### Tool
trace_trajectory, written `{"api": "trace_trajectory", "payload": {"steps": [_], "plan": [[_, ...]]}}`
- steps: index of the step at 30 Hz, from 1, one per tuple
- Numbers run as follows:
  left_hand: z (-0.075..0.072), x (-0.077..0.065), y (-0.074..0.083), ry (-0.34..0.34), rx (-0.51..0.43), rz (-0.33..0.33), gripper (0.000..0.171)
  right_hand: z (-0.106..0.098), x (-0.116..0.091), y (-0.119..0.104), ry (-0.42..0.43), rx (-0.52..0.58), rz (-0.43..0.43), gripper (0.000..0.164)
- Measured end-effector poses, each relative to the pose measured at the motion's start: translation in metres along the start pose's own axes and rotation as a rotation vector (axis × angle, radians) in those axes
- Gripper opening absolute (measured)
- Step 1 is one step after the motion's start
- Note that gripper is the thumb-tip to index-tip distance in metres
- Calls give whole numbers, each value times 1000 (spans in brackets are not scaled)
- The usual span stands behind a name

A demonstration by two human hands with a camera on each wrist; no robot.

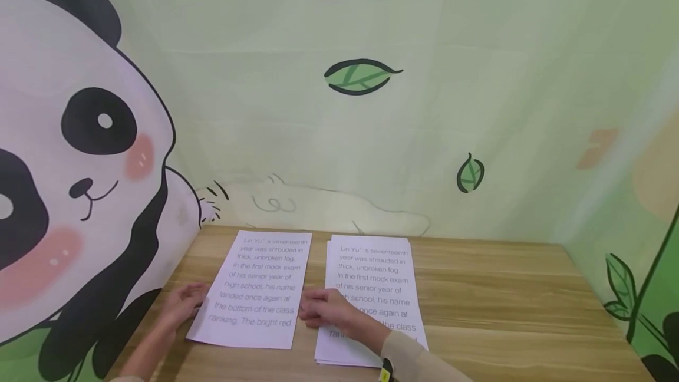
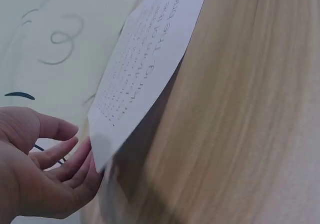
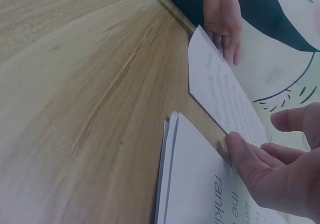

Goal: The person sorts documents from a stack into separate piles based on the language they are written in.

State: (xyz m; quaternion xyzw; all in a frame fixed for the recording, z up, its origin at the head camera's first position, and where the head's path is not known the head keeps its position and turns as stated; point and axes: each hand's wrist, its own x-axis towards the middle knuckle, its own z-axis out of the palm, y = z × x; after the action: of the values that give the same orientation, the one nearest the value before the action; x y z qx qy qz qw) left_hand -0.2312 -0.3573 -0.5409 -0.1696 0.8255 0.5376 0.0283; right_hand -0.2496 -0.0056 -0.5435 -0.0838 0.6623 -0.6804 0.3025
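A printed sheet of paper (image 1: 249, 293) lies on the left half of the wooden table, tilted slightly. At its left edge is my left hand (image 1: 183, 305), fingers loosely bent; in the left wrist view the fingertips meet the paper's corner while the thumb stands apart. My right hand (image 1: 331, 311) reaches across a stack of printed sheets (image 1: 371, 276) and covers part of its text. Its fingertips are right at the left sheet's right edge, with the thumb apart from the fingers in the right wrist view. Both top pages carry the same text.
The wooden table (image 1: 504, 299) extends to the right of the stack. Behind it hangs a pale green backdrop (image 1: 265, 105) with a panda and leaves. A dark band with a yellow patch (image 1: 385, 372) is on the right wrist.
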Motion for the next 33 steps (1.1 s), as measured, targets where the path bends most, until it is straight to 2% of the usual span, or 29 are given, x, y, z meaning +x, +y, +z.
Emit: {"api": "trace_trajectory", "payload": {"steps": [2, 6, 13, 19, 22, 29, 33], "plan": [[1, -1, 4, 21, 11, 17, 48, -4, -3, 2, -6, -11, -15, 51], [7, -6, 15, 15, 40, 67, 45, -17, -14, 5, -6, -35, -30, 51], [33, -16, 39, -69, 95, 100, 44, -49, -41, 1, 35, -88, -14, 50], [63, -28, 56, -178, 105, 167, 41, -81, -65, 1, 89, -152, -10, 49], [83, -36, 61, -236, 94, 202, 40, -100, -76, 6, 120, -174, -14, 49], [136, -57, 65, -516, 64, 318, 42, -148, -116, 13, 126, -209, -20, 50], [154, -62, 69, -557, 53, 343, 43, -169, -134, 14, 141, -185, -33, 54]]}}
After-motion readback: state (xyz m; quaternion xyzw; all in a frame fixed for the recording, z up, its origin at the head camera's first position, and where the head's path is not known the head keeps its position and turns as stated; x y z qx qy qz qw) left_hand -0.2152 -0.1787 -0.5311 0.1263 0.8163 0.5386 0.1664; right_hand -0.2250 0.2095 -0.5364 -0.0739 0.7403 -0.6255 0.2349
